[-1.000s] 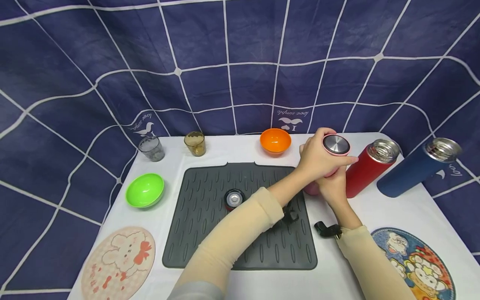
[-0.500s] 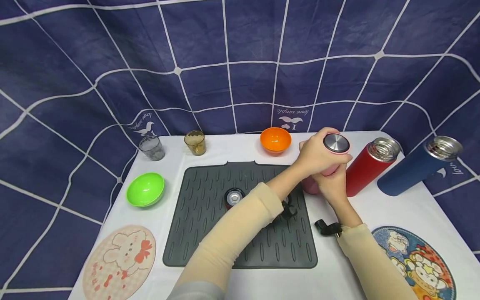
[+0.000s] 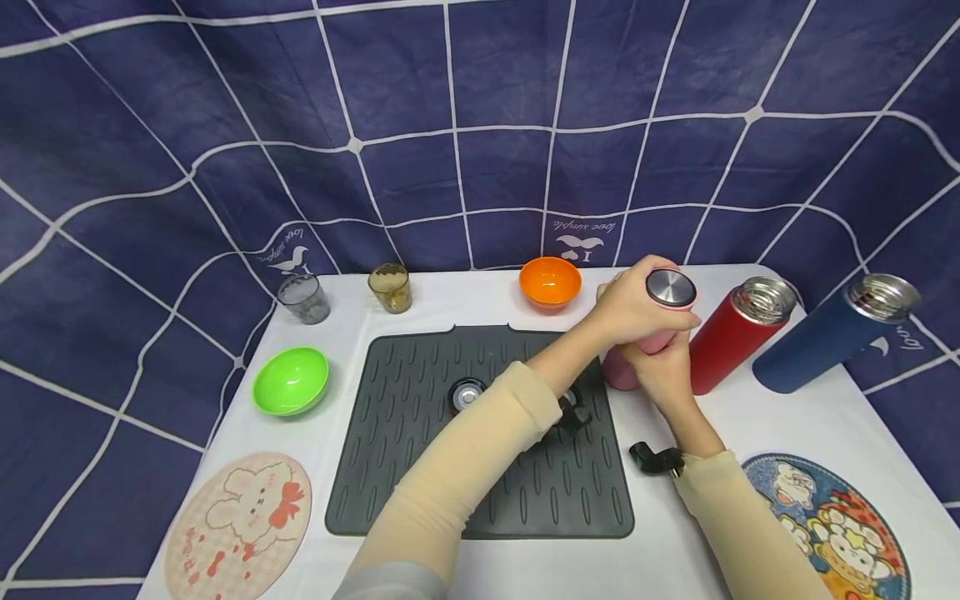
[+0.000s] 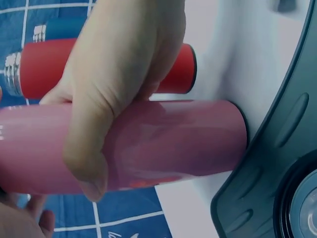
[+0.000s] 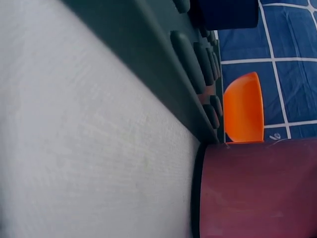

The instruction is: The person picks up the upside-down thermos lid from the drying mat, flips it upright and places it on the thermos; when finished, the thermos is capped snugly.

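A pink thermos bottle (image 3: 621, 372) with a silver-topped lid (image 3: 671, 287) stands by the mat's right edge in the head view. My left hand (image 3: 637, 304) grips its top end from the left, fingers curled around the lid. Lower down, my right hand (image 3: 663, 367) holds the bottle's body. The left wrist view shows the right hand (image 4: 119, 64) with its thumb across the pink body; some left-hand fingers (image 4: 29, 218) appear at the lower left. Only the bottle's base end (image 5: 257, 193) shows in the right wrist view, with neither hand visible.
Lidless red (image 3: 738, 337) and blue (image 3: 832, 333) bottles stand at right. A round lid (image 3: 467, 393) lies on the dark mat (image 3: 405, 467), another dark round piece partly hidden nearby. Orange bowl (image 3: 550, 282), green bowl (image 3: 291, 381), two cups (image 3: 390, 287) and two round placemats (image 3: 240, 525) surround it.
The finger of my left hand that reaches past the lid's right side has drawn back slightly to the left. Both hands stay on the pink thermos bottle, which keeps its place.
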{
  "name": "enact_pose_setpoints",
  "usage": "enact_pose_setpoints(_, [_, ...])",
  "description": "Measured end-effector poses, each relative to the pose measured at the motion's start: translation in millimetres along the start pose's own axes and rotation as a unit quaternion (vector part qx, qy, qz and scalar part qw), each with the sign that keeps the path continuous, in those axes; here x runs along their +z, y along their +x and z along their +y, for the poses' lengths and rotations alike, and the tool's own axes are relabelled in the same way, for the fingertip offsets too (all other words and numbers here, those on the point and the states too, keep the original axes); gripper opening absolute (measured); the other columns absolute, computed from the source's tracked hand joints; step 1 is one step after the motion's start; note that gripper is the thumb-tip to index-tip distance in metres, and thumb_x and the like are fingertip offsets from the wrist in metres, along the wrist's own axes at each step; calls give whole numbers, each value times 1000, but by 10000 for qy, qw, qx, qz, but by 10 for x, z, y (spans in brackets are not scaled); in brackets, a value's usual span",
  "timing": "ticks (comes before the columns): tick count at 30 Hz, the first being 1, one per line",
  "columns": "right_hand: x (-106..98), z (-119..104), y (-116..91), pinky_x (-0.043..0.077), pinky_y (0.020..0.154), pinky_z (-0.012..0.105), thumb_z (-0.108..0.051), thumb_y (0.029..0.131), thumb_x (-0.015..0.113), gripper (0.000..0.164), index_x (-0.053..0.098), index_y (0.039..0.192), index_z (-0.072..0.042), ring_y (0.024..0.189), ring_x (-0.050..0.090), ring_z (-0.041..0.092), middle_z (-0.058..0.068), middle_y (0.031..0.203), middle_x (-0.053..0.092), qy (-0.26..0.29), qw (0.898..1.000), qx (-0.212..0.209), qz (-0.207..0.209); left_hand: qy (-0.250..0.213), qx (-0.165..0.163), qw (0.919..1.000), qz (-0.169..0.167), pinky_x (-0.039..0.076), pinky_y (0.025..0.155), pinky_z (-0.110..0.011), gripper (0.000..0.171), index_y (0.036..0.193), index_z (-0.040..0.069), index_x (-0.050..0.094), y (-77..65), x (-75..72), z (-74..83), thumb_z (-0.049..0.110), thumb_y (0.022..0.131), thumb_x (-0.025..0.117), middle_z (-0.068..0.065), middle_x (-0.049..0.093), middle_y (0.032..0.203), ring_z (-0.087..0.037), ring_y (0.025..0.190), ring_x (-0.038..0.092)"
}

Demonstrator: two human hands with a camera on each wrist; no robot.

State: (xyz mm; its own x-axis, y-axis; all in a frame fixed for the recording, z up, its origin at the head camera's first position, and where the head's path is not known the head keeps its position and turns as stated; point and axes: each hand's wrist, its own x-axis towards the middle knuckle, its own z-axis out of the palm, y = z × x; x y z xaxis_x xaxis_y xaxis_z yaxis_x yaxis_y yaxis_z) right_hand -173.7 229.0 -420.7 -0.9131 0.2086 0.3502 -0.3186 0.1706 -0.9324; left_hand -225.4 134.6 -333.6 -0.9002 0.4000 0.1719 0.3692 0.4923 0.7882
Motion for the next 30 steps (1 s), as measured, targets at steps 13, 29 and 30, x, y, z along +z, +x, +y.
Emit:
enact_pose_setpoints(13, [-47, -137, -34, 37, 93, 11, -1, 73, 76, 82, 27, 138, -12, 112, 45, 1, 7, 131, 45, -741, 9962, 84, -445, 278, 618, 9967, 438, 30, 104, -27, 88, 141, 29, 31, -365, -266, 163, 51, 70, 77, 13, 40, 139, -4, 124, 34])
enact_pose_setpoints(29, [-312, -119, -492, 17, 115, 54, -15, 79, 75, 102, 4, 149, -32, 146, 17, 21, 4, 157, 19, -1434, 9861, 575, -608, -571, 638, 9922, 911, 34, 107, -45, 81, 141, 31, 30, -1269, -822, -300, 41, 75, 76, 13, 33, 142, -6, 132, 28])
enact_pose_setpoints(30, [-341, -146, -568, 21, 116, 49, -15, 79, 75, 99, 7, 149, -32, 144, 21, 20, 3, 155, 22, -1565, 9841, 633, -554, -617, 595, 9921, 920, 33, 108, -46, 80, 141, 31, 30, -1322, -850, -362, 41, 76, 76, 12, 34, 142, -7, 133, 28])
